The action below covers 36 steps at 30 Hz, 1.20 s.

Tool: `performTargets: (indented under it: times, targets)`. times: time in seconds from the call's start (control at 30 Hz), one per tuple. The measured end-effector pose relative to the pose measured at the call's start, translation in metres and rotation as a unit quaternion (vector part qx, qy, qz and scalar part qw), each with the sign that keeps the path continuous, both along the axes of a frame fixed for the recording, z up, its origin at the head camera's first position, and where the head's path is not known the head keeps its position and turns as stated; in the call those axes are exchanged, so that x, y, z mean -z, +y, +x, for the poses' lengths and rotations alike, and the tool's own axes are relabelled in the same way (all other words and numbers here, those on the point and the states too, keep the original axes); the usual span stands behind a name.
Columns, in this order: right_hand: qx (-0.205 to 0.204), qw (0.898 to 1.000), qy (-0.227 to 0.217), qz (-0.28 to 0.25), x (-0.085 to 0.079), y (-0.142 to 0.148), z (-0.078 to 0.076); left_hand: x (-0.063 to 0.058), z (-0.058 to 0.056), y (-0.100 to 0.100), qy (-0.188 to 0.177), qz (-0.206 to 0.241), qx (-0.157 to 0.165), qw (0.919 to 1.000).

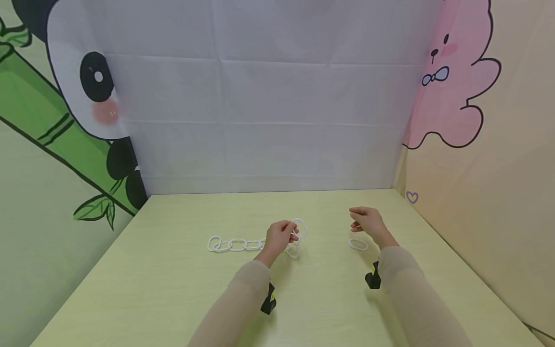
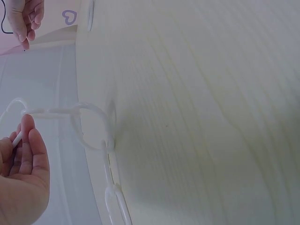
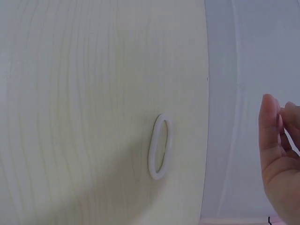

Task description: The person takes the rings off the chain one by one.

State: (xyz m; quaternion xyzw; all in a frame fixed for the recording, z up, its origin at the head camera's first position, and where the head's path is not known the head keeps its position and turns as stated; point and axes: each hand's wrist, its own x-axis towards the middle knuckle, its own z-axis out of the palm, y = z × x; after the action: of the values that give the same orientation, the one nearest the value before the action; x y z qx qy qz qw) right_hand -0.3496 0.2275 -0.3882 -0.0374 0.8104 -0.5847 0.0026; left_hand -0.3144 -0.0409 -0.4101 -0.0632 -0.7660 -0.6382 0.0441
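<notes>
My left hand (image 1: 279, 238) pinches the end link of a white plastic chain (image 1: 238, 245) between thumb and fingers, raised a little above the table. From that link the chain hangs down and runs left along the tabletop; the left wrist view shows its linked loops (image 2: 93, 125) close up. To the right, my right hand (image 1: 368, 224) hovers over the table with loosely bent fingers and nothing visible in them. Below it a single white oval link (image 1: 357, 245) lies flat, apart from the chain; the right wrist view shows this loose link (image 3: 160, 146) beside the hand.
A pale wood-grain table (image 1: 173, 289) spreads under both arms. At its back stands a white cloth backdrop (image 1: 269, 96). Side panels carry a panda with bamboo (image 1: 82, 135) on the left and a pink cartoon animal (image 1: 459, 106) on the right.
</notes>
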Motion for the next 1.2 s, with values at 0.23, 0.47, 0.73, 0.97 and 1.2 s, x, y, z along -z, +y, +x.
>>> performTargets:
  times: [0.23,0.47,0.73,0.97,1.2]
  targets:
    - [-0.005,1.000,-0.001,-0.002,-0.005,-0.006,0.000,0.000,0.001,-0.001,0.001,-0.003,0.002,1.0000]
    - [-0.008,1.000,0.006,-0.004,-0.009,-0.014,0.000,0.001,0.001,0.000,-0.001,-0.003,0.001,1.0000]
    - [-0.017,1.000,0.011,0.006,-0.015,-0.022,-0.001,0.003,0.000,0.000,-0.001,-0.002,0.001,1.0000]
    - [-0.023,1.000,0.012,0.009,-0.018,-0.025,-0.001,0.004,-0.001,-0.001,-0.003,-0.001,0.001,1.0000]
    - [-0.028,0.999,0.021,0.010,-0.022,-0.030,0.001,0.000,0.000,-0.002,0.002,-0.004,0.003,1.0000]
